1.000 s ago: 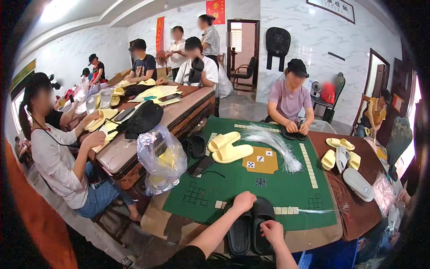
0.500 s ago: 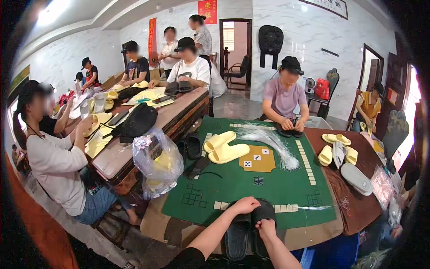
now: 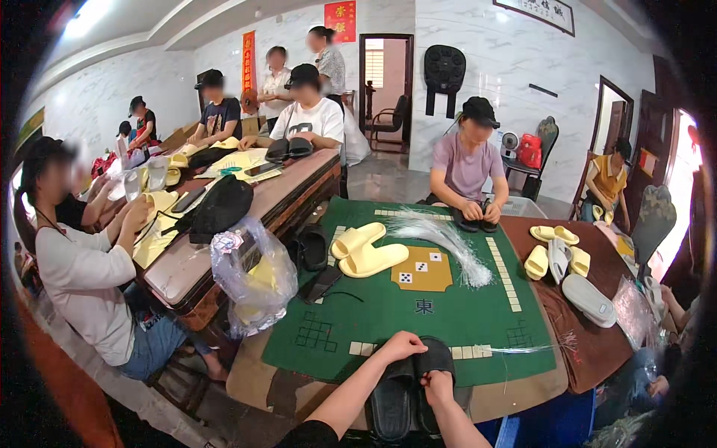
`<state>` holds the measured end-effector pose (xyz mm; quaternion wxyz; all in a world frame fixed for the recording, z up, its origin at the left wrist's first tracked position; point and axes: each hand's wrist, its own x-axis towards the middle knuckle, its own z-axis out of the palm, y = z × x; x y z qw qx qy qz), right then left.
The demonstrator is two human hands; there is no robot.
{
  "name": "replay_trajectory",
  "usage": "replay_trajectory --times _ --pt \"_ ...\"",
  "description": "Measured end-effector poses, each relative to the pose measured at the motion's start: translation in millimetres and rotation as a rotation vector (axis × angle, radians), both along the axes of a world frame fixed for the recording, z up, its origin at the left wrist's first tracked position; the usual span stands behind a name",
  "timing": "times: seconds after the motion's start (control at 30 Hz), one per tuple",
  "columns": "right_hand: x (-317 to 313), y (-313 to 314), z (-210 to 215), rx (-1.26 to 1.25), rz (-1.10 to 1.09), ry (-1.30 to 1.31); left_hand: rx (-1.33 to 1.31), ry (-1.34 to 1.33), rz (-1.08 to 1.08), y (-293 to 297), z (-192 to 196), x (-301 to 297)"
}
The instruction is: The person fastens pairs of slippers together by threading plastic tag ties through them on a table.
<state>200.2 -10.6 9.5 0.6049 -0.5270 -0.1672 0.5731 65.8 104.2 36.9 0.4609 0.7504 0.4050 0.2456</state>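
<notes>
A pair of black slippers lies side by side at the table's near edge, toes pointing away: the left slipper (image 3: 390, 409) and the right slipper (image 3: 435, 354). My left hand (image 3: 402, 346) reaches over the left slipper's strap, its fingers pinched together against the inner side of the right slipper's strap. My right hand (image 3: 438, 386) has its fingers curled at the opening under the right slipper's strap. Whatever either pinch holds is too small or hidden. Just beyond the slippers is the green mat (image 3: 388, 313) with printed tiles.
Yellow slippers (image 3: 373, 259) and a bundle of clear plastic strands (image 3: 455, 246) lie on the mat. Loose strands (image 3: 523, 349) are right of my hands. A plastic bag (image 3: 254, 276) hangs at the left. Across, a person (image 3: 470, 160) handles dark slippers. Grey slippers (image 3: 588, 300) lie right.
The view has shifted slightly, so the scene sits a little further left. My hands stay at the slippers, with the right fingers slightly turned. The person across has raised their head.
</notes>
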Motion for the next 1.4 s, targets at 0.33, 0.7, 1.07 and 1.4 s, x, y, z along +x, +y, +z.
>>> replay_trajectory --times 0.33,0.7,1.07,1.4 --pt "8 -25 10 0.056 0.261 -0.565 0.46 -0.188 0.505 -19 8 -1" --pt "2 9 111 0.546 0.196 -1.16 0.603 -0.36 0.522 -24 26 -4" --pt "-3 71 33 0.483 0.288 -0.798 0.586 -0.398 0.508 -26 16 -4" --pt "2 78 25 0.471 0.099 -0.663 0.357 -0.49 0.405 -9 -9 -4"
